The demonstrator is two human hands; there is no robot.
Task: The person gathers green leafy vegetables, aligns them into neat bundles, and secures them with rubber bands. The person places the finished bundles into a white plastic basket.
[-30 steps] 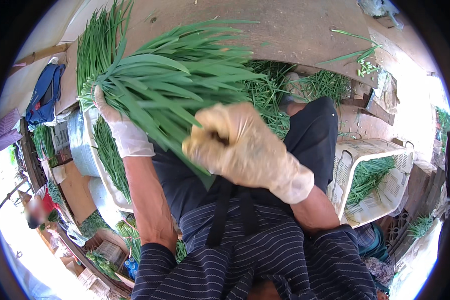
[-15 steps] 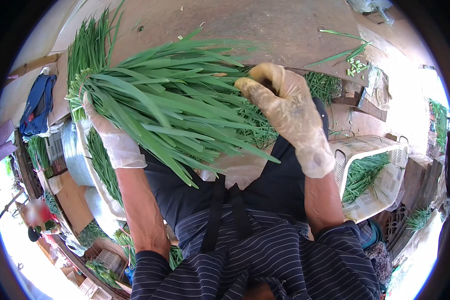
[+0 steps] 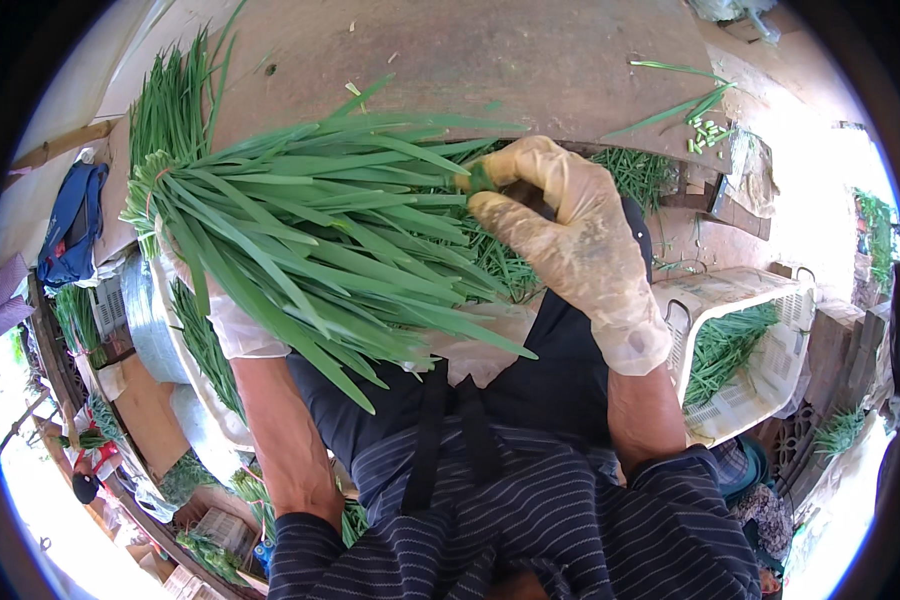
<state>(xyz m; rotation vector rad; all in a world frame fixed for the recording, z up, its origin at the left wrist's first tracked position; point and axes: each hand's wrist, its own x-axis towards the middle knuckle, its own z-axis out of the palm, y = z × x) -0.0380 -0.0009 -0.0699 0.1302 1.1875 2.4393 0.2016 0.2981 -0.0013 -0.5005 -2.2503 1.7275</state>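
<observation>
- Left hand (image 3: 232,318) clasping bunch of long green leaves (image 3: 320,250); right hand (image 3: 570,240) pinching leaf tips.
- Advised: steady the bunch, strip bad leaves singly.

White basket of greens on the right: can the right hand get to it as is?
Probably yes: the right hand only pinches leaf tips of the bunch of long green leaves, and nothing lies between it and the white basket.

Right hand (image 3: 570,235) now farther up the leaf bundle (image 3: 310,240).
</observation>
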